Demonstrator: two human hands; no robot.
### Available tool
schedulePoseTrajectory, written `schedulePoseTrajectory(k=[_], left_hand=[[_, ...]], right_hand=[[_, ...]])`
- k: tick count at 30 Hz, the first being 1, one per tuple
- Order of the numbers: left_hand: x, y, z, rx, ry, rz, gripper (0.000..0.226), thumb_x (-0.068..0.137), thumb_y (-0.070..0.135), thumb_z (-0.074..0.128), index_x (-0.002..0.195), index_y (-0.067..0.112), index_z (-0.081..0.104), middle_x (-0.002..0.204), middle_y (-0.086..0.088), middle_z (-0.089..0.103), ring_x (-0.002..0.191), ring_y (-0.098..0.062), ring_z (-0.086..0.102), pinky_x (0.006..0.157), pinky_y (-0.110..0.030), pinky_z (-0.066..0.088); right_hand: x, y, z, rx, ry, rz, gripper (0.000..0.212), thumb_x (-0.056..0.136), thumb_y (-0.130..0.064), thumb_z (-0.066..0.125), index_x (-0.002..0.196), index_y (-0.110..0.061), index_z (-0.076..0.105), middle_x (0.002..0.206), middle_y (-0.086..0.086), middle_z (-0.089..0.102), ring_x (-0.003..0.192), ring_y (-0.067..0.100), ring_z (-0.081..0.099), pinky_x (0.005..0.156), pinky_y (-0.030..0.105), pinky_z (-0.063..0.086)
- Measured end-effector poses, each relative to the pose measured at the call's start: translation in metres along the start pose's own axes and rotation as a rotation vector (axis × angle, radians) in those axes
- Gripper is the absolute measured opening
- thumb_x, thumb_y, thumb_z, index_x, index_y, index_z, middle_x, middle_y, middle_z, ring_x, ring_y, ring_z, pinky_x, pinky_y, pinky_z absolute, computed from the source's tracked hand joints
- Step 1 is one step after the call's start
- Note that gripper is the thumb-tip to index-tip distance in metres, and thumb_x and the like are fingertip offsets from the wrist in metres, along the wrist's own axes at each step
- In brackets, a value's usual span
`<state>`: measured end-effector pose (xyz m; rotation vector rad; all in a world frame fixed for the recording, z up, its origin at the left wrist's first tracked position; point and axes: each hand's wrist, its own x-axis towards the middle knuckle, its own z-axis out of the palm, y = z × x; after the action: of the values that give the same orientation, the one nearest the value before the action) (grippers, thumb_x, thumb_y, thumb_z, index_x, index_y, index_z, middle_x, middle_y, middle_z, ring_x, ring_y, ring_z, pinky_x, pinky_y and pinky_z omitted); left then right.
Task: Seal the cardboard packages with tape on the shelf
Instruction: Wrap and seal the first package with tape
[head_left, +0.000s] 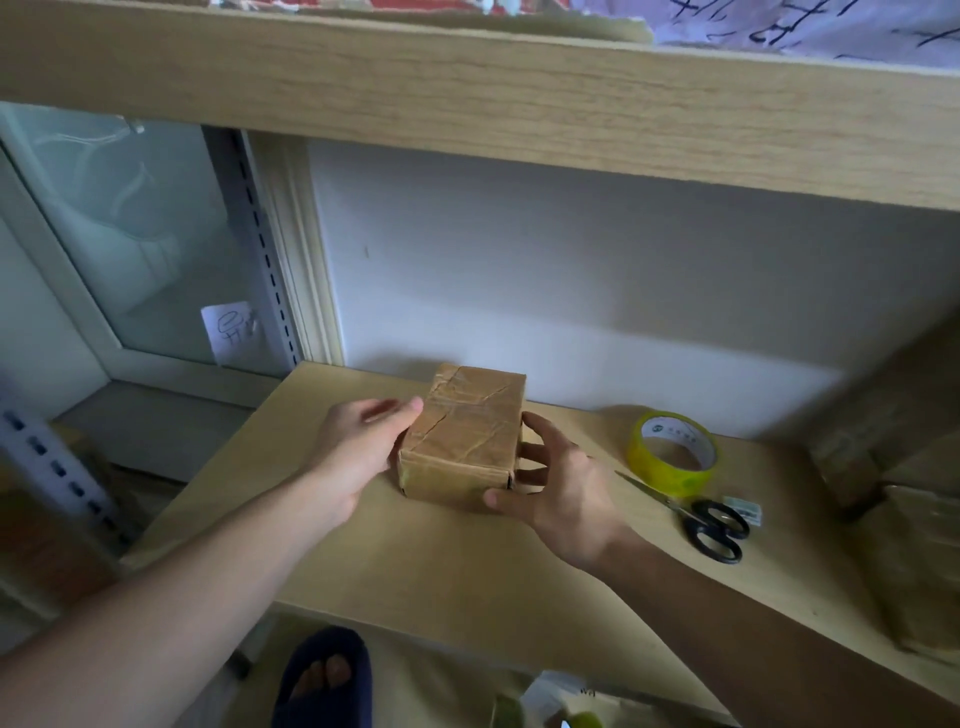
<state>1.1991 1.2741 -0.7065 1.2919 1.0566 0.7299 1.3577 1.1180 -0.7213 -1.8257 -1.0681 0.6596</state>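
While I watch through the head camera, the cardboard package (462, 436) sits on the light wooden shelf (415, 561), toward its back edge and close to the white wall (571, 291). Its top and sides are covered in creased brown tape. My left hand (363, 441) lies flat against the package's left side, fingers straight and together, the fingertips reaching the upper left edge. My right hand (556, 483) cups the package's right side: the fingers are spread and curled round the right face, and the thumb presses on the near bottom corner. So the package is held between both hands, resting on the shelf.

To the right of the package, apart from it, a roll of yellowish tape (672, 454) lies flat on the shelf. Just in front of the roll and further right of the package, black-handled scissors (701, 519) lie with the blades pointing back toward the package; whether the blade tip touches the roll I cannot tell. A small pale object (743, 508) sits beside the scissor handles. Far right of the package, blurred brown parcels (914, 571) stand at the shelf's end. Above the package runs another wooden shelf board (467, 104). Below and in front of it, a foot in a dark slipper (324, 675) shows on the floor.
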Motion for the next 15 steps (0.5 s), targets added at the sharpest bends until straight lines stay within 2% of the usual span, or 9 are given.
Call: schedulePoseTrajectory(k=[2,5,7,9,11,12,14,15], left_hand=[[0.000,-0.001,-0.013,0.077,-0.010,0.037,0.029,0.091,0.023,0.077,0.119,0.020,0.072,0.110,0.004,0.074,0.106,-0.018,0.069,0.101,-0.043,0.054],[0.000,-0.007,-0.035,0.230,-0.055,0.044,0.053,0.088,0.030,0.079,0.136,0.040,0.059,0.117,0.019,0.059,0.115,-0.015,0.059,0.106,-0.043,0.050],[0.002,-0.011,-0.046,0.232,-0.058,0.037,0.065,0.086,0.032,0.081,0.143,0.042,0.051,0.124,0.015,0.059,0.119,-0.016,0.058,0.108,-0.044,0.048],[0.006,-0.013,-0.062,0.186,0.020,0.055,0.069,0.086,0.033,0.082,0.146,0.036,0.049,0.128,0.010,0.062,0.119,-0.017,0.060,0.109,-0.045,0.048],[0.011,-0.014,-0.071,0.164,0.122,0.074,0.066,0.085,0.037,0.082,0.143,0.030,0.053,0.123,0.008,0.067,0.115,-0.018,0.064,0.106,-0.046,0.050],[0.013,-0.014,-0.076,0.191,0.175,0.090,0.057,0.085,0.038,0.081,0.137,0.028,0.058,0.117,0.009,0.070,0.111,-0.017,0.066,0.102,-0.044,0.053],[0.018,-0.014,-0.082,0.249,0.276,0.130,0.031,0.089,0.039,0.077,0.114,0.026,0.067,0.100,0.012,0.072,0.096,-0.014,0.068,0.084,-0.030,0.054],[0.021,-0.014,-0.084,0.243,0.315,0.154,0.022,0.090,0.038,0.075,0.107,0.025,0.068,0.093,0.013,0.071,0.088,-0.009,0.066,0.072,-0.022,0.049]], right_hand=[[0.009,-0.007,0.013,0.010,0.010,0.000,0.099,0.073,-0.016,0.092,0.154,-0.032,0.038,0.129,-0.006,0.067,0.103,0.008,0.071,0.088,0.030,0.062],[0.022,-0.018,0.041,0.012,0.053,-0.009,0.096,0.073,-0.016,0.092,0.152,-0.034,0.040,0.126,-0.006,0.068,0.098,0.008,0.073,0.091,0.036,0.061],[0.030,-0.026,0.058,0.023,0.078,-0.024,0.092,0.074,-0.017,0.091,0.150,-0.034,0.042,0.127,-0.004,0.069,0.097,0.010,0.074,0.093,0.037,0.060],[0.040,-0.034,0.080,0.033,0.078,-0.037,0.090,0.075,-0.020,0.090,0.150,-0.034,0.043,0.130,-0.004,0.068,0.100,0.012,0.073,0.094,0.037,0.060],[0.050,-0.042,0.096,0.055,0.074,-0.053,0.088,0.078,-0.020,0.089,0.152,-0.032,0.043,0.132,-0.006,0.067,0.102,0.011,0.073,0.093,0.029,0.059],[0.055,-0.047,0.103,0.065,0.064,-0.063,0.087,0.079,-0.020,0.088,0.152,-0.031,0.043,0.133,-0.008,0.066,0.102,0.010,0.072,0.090,0.023,0.058],[0.065,-0.055,0.116,0.074,0.036,-0.074,0.082,0.084,-0.018,0.084,0.153,-0.030,0.042,0.134,-0.010,0.064,0.104,0.008,0.072,0.084,0.014,0.055],[0.070,-0.058,0.121,0.086,0.016,-0.080,0.080,0.086,-0.016,0.082,0.153,-0.030,0.041,0.135,-0.010,0.063,0.105,0.008,0.071,0.083,0.012,0.053]])
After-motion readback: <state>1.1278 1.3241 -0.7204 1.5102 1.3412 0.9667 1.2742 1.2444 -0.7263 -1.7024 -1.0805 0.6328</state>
